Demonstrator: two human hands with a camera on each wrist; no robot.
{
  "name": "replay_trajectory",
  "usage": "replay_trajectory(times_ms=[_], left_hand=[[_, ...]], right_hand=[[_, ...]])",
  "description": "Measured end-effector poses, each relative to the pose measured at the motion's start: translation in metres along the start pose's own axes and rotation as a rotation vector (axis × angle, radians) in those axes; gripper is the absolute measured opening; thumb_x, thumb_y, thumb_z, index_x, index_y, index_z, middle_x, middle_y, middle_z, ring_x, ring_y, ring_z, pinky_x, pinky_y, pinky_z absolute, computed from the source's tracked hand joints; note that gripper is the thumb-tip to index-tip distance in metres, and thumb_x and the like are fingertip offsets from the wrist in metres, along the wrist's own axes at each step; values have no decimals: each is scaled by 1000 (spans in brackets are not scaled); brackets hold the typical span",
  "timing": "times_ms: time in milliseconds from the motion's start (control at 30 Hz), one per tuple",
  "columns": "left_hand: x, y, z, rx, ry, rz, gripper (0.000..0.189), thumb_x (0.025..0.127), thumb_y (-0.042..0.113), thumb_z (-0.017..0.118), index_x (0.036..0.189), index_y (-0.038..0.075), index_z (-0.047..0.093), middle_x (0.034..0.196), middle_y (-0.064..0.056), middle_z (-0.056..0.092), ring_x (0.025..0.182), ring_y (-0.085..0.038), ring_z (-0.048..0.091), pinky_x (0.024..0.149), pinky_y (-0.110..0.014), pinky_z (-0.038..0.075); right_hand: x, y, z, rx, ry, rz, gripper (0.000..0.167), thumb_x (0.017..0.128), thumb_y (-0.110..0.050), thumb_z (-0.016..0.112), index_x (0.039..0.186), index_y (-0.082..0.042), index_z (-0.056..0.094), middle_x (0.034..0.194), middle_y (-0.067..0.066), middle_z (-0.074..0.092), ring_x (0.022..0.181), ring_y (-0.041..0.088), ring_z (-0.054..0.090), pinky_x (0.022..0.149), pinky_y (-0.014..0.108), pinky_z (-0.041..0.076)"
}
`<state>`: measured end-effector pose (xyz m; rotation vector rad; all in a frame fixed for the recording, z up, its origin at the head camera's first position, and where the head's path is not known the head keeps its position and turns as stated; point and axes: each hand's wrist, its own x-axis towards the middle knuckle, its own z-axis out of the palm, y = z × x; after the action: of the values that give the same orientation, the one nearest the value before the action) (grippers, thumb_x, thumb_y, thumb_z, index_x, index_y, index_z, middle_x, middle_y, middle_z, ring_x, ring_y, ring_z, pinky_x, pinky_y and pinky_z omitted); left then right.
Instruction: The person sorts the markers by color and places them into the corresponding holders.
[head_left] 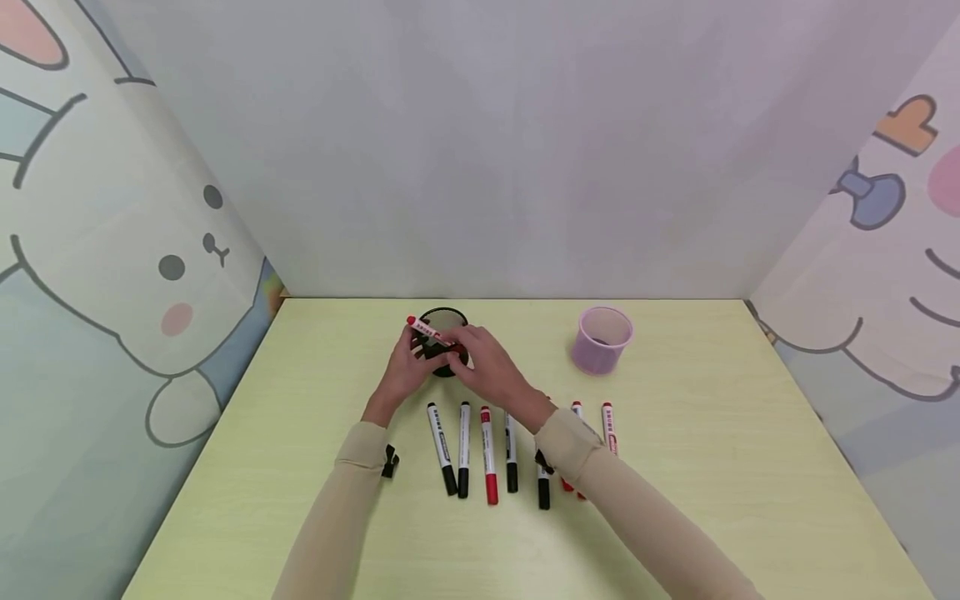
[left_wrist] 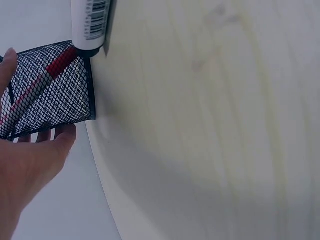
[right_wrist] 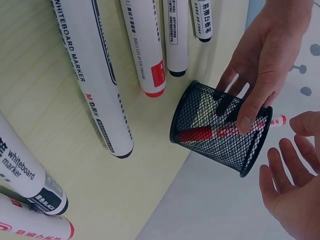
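Note:
My left hand (head_left: 403, 373) grips a black mesh pen cup (right_wrist: 205, 112) near the back of the table, thumb across its near side and fingers behind it. A red-and-white whiteboard marker (head_left: 426, 327) leans inside the cup, red cap down, its tail end poking out past the rim. Beside that rim, my right hand (right_wrist: 295, 175) has its fingers loosely bent and apart with nothing between them. Its thumb is close to the marker's protruding end. In the left wrist view, the marker shows through the mesh.
Several whiteboard markers lie in a row before me, among them a black-capped one (head_left: 441, 446) and a red-capped one (head_left: 489, 454). My right forearm (head_left: 637, 500) passes over some of them. A purple cup (head_left: 596, 358) stands at the back right of the pale wooden table (head_left: 712, 433).

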<state>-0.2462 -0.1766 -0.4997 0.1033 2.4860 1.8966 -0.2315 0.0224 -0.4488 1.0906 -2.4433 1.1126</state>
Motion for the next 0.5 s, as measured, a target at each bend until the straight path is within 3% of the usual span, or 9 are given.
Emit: replay_trajectory(times_ms=[300,500], left_hand=[[0,1,1,13,9,0,74,90,23,83,147,7,38,148,-17,43,144,-34,38,118,-48,37],[1,2,2,-17,10,-6,76,88,23,85,146,7,39,147,-19,44,143,-35,39,118,-50,36]], right_hand=[[-9,-6,-8,44,17,40,27,99,-4,67,126,-3,65,118,11,67,106,30,63,92,44,54],[-17,-9,-13,70,1,77,26,98,-4,67,123,1,63,117,18,66,106,35,64,92,45,55]])
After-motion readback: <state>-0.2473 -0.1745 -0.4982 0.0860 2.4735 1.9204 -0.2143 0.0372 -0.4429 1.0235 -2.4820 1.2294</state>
